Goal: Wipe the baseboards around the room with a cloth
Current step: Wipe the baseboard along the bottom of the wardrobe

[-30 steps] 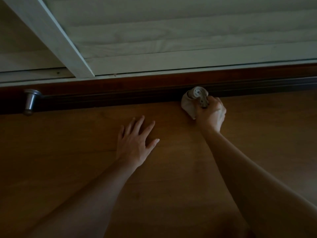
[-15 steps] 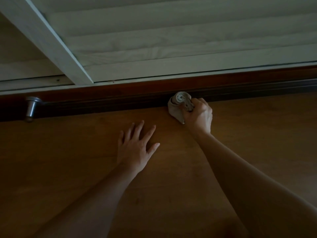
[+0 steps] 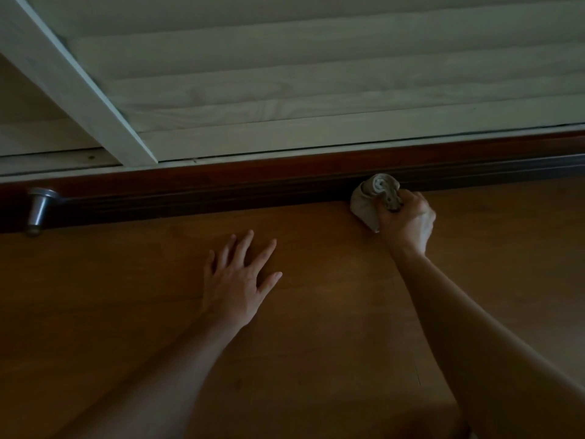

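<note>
Dim view down onto a brown wooden floor (image 3: 316, 343), bounded along its far edge by a dark, grooved baseboard (image 3: 221, 188). Above that, pale slatted panels (image 3: 316, 90).

Toward the right of the floor's far edge, right hand (image 3: 406, 220) curled tight round a bunched, pale cloth (image 3: 368, 201), fingers wrapped over the wad, pressing it against the baseboard's lower grooves just at the floor line. Left hand (image 3: 237, 280) flat on the floor nearer the middle, fingers straight and spread, holding nothing, probably bracing. At the far left, against the baseboard, a small metal doorstop (image 3: 38, 207).

Likely mid-wipe along this stretch. Judging by the folds: soft, light and limp, easily squashed into the grooves. Best gripped as a wad in the fist, with a padded face left free toward the wood. Little risk of slipping or breaking.
</note>
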`<state>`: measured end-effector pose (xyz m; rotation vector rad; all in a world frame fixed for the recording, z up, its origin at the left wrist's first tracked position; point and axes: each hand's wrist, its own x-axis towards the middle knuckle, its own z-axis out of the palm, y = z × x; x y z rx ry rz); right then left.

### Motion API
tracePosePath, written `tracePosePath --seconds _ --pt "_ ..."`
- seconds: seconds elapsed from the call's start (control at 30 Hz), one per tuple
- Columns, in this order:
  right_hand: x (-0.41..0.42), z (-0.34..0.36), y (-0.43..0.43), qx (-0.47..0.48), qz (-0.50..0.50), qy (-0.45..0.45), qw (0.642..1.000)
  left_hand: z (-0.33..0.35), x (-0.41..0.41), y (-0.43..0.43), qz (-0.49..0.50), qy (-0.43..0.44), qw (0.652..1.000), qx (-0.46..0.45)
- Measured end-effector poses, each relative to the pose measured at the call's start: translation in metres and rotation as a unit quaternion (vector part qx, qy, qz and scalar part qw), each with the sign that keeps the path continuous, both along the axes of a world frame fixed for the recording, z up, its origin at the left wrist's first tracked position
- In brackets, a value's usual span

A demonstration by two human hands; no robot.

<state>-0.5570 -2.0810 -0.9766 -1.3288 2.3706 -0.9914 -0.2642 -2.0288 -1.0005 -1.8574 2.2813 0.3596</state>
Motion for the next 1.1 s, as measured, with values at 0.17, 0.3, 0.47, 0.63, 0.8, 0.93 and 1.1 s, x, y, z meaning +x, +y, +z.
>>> tracePosePath --seconds 0.17,0.3,0.47,0.63,0.8,0.93,1.1 --pt "0.003 0.0 0.001 -0.012 -0.007 -0.005 1.0 0.002 -0.001 -0.001 0.0 -0.001 1.0 0.005" --pt "0.0 -0.001 0.001 -0.003 -0.018 -0.007 1.0 0.002 -0.001 -0.001 0.0 0.0 1.0 0.01" --pt "0.038 -0.003 -0.001 -0.007 0.011 -0.015 1.0 0.004 0.0 -0.003 -0.004 0.008 1.0 0.017" --pt "0.045 -0.006 0.001 -0.023 -0.006 -0.008 1.0 0.007 0.001 -0.006 -0.009 0.027 0.999 0.027" --pt "0.076 -0.001 -0.001 -0.017 0.02 0.002 1.0 0.008 0.005 -0.007 -0.022 0.039 0.999 0.016" --pt "0.108 -0.002 -0.005 -0.025 0.067 0.011 0.997 0.005 0.007 -0.008 -0.027 0.039 0.999 0.002" --pt "0.125 -0.003 -0.005 -0.023 0.09 0.016 0.996 0.002 0.006 -0.006 -0.02 0.042 0.999 -0.005"
